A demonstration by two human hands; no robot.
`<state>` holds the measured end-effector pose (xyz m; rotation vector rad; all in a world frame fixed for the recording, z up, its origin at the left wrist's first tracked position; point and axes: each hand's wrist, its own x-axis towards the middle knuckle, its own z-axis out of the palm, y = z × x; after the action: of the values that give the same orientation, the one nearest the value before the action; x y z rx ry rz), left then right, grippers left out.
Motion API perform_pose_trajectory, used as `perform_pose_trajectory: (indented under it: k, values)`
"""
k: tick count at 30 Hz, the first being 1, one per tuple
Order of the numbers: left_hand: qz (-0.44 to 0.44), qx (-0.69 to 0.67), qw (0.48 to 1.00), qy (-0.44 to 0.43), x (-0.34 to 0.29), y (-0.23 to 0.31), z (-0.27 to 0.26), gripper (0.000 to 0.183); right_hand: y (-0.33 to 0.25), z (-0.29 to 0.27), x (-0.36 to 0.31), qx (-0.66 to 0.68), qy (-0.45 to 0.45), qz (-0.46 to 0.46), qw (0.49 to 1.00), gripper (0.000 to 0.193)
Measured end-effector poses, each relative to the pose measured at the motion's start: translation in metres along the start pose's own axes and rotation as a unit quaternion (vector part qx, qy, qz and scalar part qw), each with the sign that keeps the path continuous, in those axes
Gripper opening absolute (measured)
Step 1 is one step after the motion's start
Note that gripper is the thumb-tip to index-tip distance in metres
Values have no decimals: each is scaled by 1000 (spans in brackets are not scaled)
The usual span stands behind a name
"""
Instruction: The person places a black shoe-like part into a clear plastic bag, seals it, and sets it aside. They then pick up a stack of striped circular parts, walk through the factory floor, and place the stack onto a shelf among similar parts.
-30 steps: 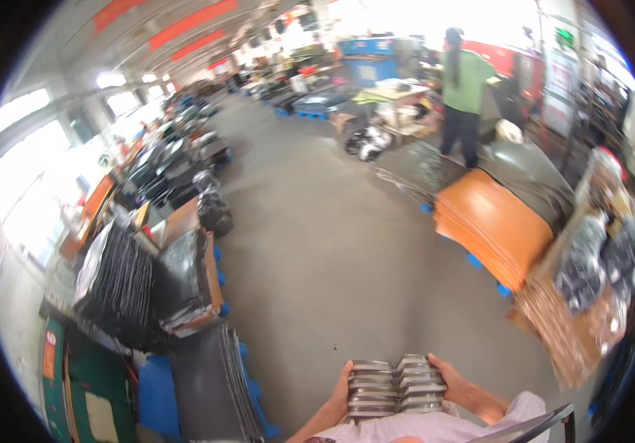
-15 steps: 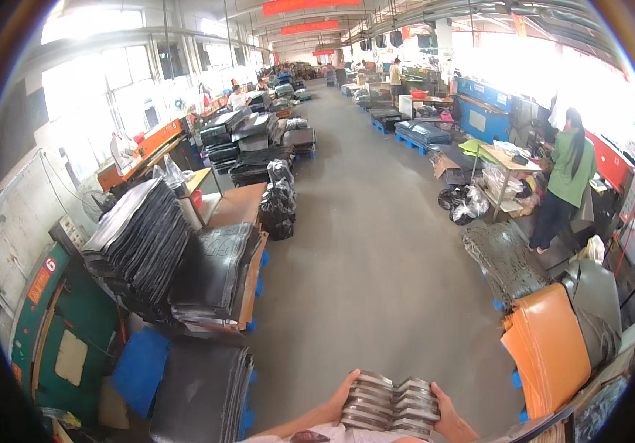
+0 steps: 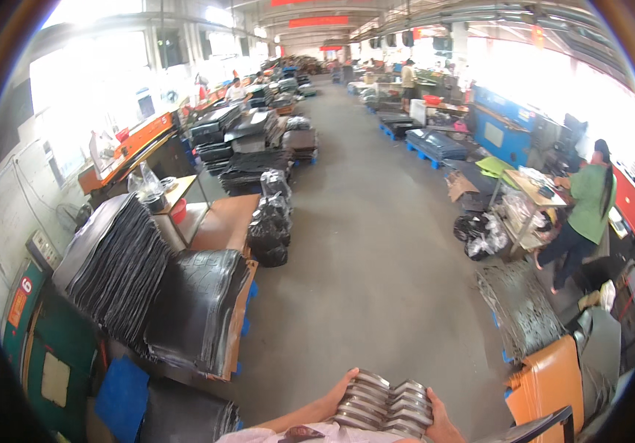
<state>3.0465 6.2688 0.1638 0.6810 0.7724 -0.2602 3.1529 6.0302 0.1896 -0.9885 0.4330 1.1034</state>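
The left hand (image 3: 341, 389) grips the outer side of the left column of silvery-grey, glossy, curved pieces (image 3: 364, 402). The right hand (image 3: 440, 418) grips the outer side of the right column of similar silvery-grey curved pieces (image 3: 409, 410). The two columns are positioned side by side between the hands, in front of the pale pinkish garment (image 3: 325, 432). The undersides of the columns and the finger positions beneath them cannot be seen.

Forward of both hands: smooth grey floor (image 3: 362, 251), forming an aisle.

Left of the left hand: a low stack of glossy black sheets (image 3: 197, 306); behind it, a tall, leaning pile of thin black sheets (image 3: 121, 269). Nearer the lower edge: a flat blue sheet (image 3: 123, 402) and, farther left, a dark green machine (image 3: 55, 362).

Right of the right hand: a stack of orange sheets (image 3: 550, 380). Beyond it, farther forward: a flat stack of dark grey sheets (image 3: 520, 306) and a person in a green top (image 3: 591, 203) beside a wooden-topped table (image 3: 533, 192).
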Motion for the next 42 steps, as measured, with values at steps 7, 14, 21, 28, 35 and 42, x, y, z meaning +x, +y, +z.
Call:
perform_pose_trajectory:
  k: [7, 14, 21, 28, 35, 42]
  values:
    - [29, -28, 999, 23, 62, 158, -5, 79, -117, 83, 133, -31, -55, 7, 998, 53]
    - [12, -34, 999, 30, 177, 305, -36, 76, -204, 162, 278, -27, -48, 8, 998, 51]
    - [-8, 23, 999, -39, 303, 472, -42, 79, -307, 258, 361, -21, -9, -67, 998, 49]
    - [-71, 16, 996, -58, 446, 605, -59, 89, -399, 345, 479, -28, 52, -120, 991, 50]
    - [-36, 20, 999, 17, 534, 784, -46, 79, -537, 444, 608, -92, 78, -154, 981, 51]
    - [-29, -73, 996, 42, 596, 947, -70, 80, -649, 555, 747, -126, 58, -116, 983, 49]
